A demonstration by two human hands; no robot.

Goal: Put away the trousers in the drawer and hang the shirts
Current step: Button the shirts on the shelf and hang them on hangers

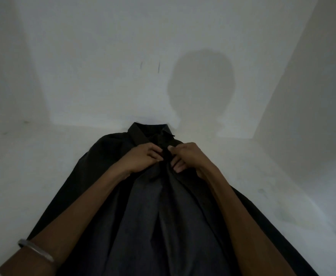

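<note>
A black collared shirt [143, 216] lies spread on a white surface, its collar toward the back wall and its hem toward me. My left hand [143, 157] pinches the left side of the shirt's front opening just below the collar. Close beside it, my right hand [185, 156] pinches the right side of the same opening. The fingertips of both hands nearly meet over the placket. No hanger, trousers or drawer is in view.
The white surface [43, 166] is enclosed by a white back wall [123, 66] and a side wall [312, 96] on the right. A shadow of a head falls on the back wall. A metal bangle [35, 250] sits on my left forearm.
</note>
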